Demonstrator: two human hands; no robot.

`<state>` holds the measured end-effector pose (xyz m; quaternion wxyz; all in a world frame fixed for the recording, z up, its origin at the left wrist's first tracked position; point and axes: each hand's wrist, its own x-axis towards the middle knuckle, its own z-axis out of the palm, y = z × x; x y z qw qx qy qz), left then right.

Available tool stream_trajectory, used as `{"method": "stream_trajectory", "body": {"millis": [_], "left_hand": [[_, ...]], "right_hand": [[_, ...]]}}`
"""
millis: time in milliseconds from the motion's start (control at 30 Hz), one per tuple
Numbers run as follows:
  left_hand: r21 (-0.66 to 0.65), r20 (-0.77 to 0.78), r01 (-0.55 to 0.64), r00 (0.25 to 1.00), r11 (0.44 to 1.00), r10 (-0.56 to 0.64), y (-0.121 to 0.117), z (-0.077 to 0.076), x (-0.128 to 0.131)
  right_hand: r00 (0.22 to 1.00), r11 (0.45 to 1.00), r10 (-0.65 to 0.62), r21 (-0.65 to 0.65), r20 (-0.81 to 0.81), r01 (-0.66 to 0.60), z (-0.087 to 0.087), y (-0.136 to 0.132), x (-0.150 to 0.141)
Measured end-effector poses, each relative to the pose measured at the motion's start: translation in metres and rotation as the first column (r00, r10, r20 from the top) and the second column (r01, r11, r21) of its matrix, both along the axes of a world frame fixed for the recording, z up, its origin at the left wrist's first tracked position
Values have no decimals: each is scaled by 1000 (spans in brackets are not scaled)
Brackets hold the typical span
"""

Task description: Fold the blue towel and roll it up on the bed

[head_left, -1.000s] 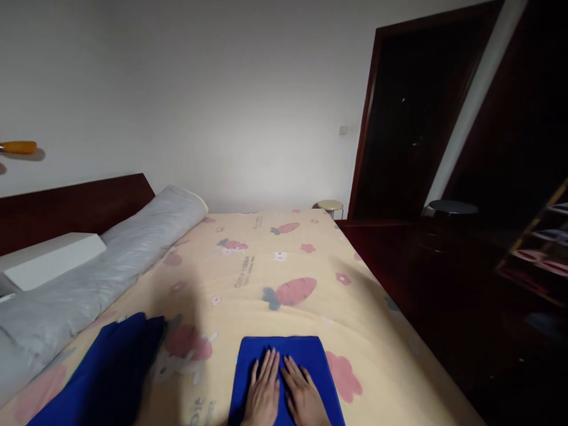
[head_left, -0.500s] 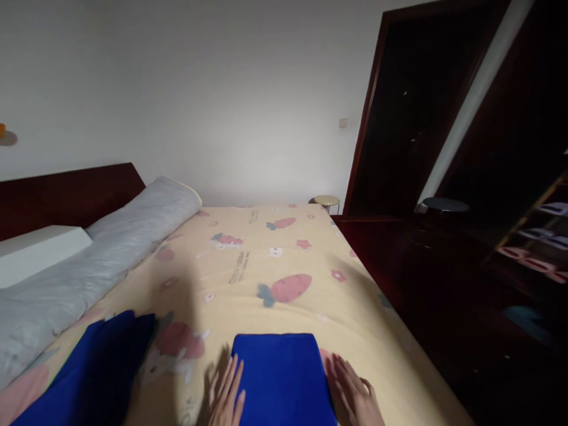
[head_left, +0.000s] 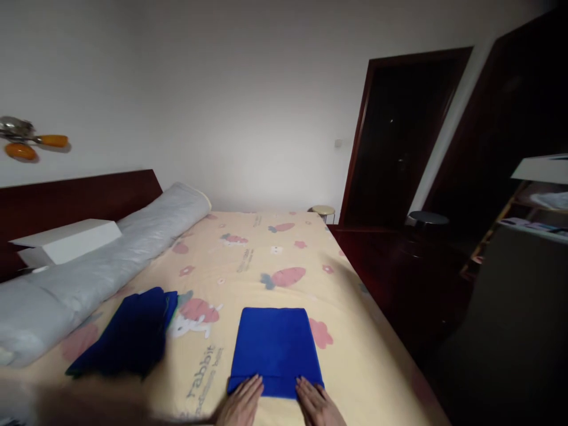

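Cloth [head_left: 277, 342], blue and folded into a rectangle, flat on a patterned bed [head_left: 346, 331].
Left hand [head_left: 242, 403] and right hand [head_left: 318, 404] have moved from its 2 sides to its near edge, where a crease runs across; attention seems to have passed to neatening that end. Both are open, fingers straight and close together, resting on the near corners, clenching nothing visible. Crumpled blue fabric [head_left: 135, 331] lies apart, to the left.
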<state>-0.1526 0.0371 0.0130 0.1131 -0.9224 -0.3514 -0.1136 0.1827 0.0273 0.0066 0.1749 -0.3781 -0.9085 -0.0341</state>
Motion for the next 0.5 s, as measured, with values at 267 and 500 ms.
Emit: {"method": "stream_trajectory", "body": {"millis": [267, 500], "left_hand": [[-268, -103, -471, 881, 840, 461, -4, 13, -6], [-325, -102, -483, 873, 813, 477, 10, 34, 6]], "right_hand": [[963, 960, -271, -74, 6, 271, 18, -2, -5], [932, 929, -360, -111, -53, 353, 44, -1, -24]]}}
